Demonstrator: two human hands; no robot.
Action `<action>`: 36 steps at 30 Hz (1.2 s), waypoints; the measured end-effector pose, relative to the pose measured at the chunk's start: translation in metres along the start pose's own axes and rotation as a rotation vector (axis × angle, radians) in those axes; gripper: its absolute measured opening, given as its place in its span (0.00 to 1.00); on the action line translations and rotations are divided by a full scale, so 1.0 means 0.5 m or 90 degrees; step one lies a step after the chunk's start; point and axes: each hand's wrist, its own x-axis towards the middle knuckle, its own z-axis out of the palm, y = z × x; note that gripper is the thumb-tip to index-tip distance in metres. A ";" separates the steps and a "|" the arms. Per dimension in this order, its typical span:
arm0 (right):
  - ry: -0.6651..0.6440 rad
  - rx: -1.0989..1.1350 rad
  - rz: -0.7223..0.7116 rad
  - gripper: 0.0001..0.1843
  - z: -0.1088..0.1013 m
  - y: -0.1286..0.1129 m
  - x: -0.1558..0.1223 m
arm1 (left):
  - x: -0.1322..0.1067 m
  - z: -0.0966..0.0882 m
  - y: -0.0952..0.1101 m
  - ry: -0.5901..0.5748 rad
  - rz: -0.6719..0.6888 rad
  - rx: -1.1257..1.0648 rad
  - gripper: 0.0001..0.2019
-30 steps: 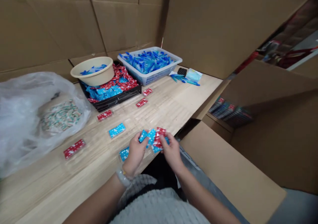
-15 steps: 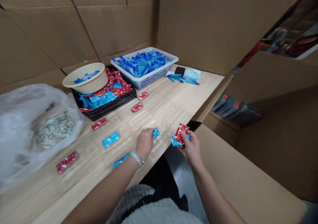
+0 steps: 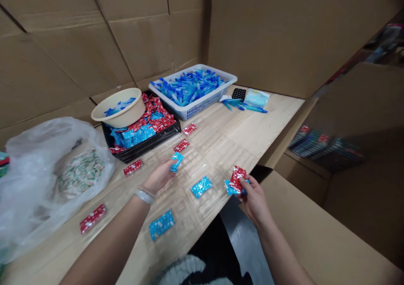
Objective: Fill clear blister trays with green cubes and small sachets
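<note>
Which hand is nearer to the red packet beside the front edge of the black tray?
The left hand is nearer, just right of the red packet. The right hand is far to its right.

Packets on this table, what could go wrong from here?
The right hand holds a red packet and a blue packet near the edge of the table, so one could slip off and fall. The left hand, at a narrow blue packet, might nudge the flat blue packet out of place.
</note>
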 end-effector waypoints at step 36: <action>0.345 -0.430 -0.205 0.15 -0.113 -0.073 0.155 | 0.172 0.293 0.041 -0.009 0.534 0.773 0.14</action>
